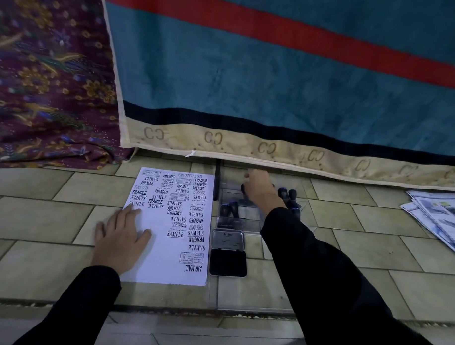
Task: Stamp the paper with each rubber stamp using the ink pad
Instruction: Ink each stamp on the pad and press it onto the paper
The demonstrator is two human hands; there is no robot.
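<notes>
Gripping a dark-handled rubber stamp (244,189) in the clear stamp tray (250,224), the right hand (259,185) reaches forward while the left hand (121,233) lies flat and open on the heavily stamped paper (166,268), beside the open ink pad (227,262) on the tiled floor (39,217).

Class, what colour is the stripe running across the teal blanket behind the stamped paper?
Red, seen in the head view: the stripe crosses the teal blanket.

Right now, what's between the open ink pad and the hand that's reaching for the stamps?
In the head view, between the ink pad and the right hand stands a pair of dark-handled rubber stamps in a clear tray.
</notes>
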